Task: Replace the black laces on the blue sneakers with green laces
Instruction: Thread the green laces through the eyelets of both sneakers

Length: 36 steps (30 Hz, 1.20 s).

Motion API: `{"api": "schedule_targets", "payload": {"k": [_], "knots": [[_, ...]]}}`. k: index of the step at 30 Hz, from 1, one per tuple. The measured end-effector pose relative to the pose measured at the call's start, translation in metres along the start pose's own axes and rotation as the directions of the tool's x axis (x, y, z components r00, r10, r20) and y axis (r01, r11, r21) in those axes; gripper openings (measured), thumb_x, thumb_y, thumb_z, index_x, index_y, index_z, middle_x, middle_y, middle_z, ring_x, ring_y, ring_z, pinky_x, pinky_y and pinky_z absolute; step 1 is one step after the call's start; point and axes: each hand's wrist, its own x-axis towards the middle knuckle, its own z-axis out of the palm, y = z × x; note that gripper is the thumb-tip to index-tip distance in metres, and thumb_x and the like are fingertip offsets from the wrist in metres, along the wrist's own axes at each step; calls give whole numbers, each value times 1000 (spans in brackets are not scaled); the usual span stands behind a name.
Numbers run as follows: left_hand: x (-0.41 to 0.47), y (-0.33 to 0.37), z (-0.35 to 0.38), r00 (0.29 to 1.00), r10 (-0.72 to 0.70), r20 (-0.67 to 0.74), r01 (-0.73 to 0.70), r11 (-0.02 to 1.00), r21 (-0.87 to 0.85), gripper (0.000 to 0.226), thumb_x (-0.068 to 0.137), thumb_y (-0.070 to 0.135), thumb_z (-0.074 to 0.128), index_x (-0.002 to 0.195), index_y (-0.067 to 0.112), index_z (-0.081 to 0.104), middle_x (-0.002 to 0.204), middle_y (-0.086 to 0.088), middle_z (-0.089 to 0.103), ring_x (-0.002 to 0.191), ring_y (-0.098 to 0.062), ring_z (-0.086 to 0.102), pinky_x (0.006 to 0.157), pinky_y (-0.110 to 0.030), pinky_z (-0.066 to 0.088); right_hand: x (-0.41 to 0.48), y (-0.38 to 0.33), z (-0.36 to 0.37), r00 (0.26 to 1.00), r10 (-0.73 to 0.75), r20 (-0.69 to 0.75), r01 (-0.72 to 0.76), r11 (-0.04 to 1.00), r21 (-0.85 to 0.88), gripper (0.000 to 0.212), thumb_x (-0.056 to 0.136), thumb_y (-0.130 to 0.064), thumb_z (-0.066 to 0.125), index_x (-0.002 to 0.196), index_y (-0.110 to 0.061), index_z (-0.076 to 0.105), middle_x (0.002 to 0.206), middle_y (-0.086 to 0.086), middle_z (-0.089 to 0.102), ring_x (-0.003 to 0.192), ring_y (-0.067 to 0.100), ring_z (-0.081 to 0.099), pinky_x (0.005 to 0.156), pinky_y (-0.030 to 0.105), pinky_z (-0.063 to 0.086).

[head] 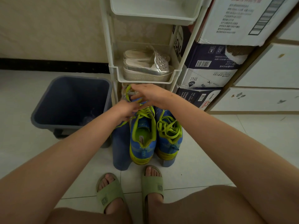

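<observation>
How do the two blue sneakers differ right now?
The left sneaker has its mouth open, green insole showing; the right sneaker has loose green lace heaped over its mouth. The left hand and right hand work at the left sneaker's lace; the right sneaker is untouched. Both are blue with yellow-green soles and green laces.

We read "N30" upside down on the middle carton (210, 75). The lower carton (194, 96) shows "570ml"; print on the top box (234, 21) is too blurred for us.
</observation>
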Motion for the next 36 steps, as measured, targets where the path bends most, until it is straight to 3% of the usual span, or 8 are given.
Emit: {"api": "schedule_targets", "payload": {"k": [6,11,17,22,25,28,32,36], "knots": [[16,0,-3,976,-88,-200,90,996,1,32,97,37,46,78,14,55,76,-1,58,72,-16,51,64,-27,38,3,-7,5,993,-40,115,20,985,171,56,101,-37,39,145,-4,30,151,15,32,138,24,34,112,39,33],[8,-5,-7,946,152,-286,17,860,511,29,95,22,47,106,-2,61,108,-20,64,101,-36,60,80,-38,47,3,7,-31,976,-100,-191,89,994,-67,33,99,-21,47,118,3,59,121,20,62,82,18,63,74,32,54],[-8,10,25,858,509,66,-454,693,560,17,91,16,58,107,18,63,105,2,63,98,-14,60,88,-34,49,-20,55,-88,958,6,-286,-138,884,-446,23,93,-14,57,104,4,66,86,16,65,63,16,57,57,24,51],[-6,11,46,792,558,247,-564,513,648,16,88,28,64,103,23,64,101,2,60,101,-13,51,88,-33,45,-38,66,-97,894,256,-367,-414,785,-462,45,95,-42,52,85,0,60,74,9,62,57,18,60,43,22,46],[-4,11,48,800,542,257,-552,497,670,12,89,31,63,99,25,65,98,1,55,99,-16,51,86,-35,45,-46,61,-95,838,447,-312,-545,689,-478,65,95,-60,33,78,-2,58,67,8,62,44,13,56,40,16,36],[-4,7,51,814,537,220,-526,522,672,16,88,28,63,104,25,61,103,3,49,99,-18,53,83,-33,44,-44,72,-92,821,535,-196,-567,731,-380,63,95,-57,37,78,-1,60,68,7,61,41,10,51,40,16,35],[-3,5,62,819,566,89,-425,496,757,35,86,43,63,112,22,55,109,1,61,105,-22,55,88,-34,39,-40,92,-96,881,364,-301,-435,875,-214,24,92,-22,61,75,-4,60,68,7,60,53,14,53,45,19,46],[4,9,69,805,593,-2,-264,361,894,41,84,56,58,104,21,64,91,3,68,102,-21,53,91,-34,34,-32,99,-93,886,243,-394,-186,966,179,15,90,-7,58,76,-1,60,74,13,61,60,18,59,60,25,54]]}}
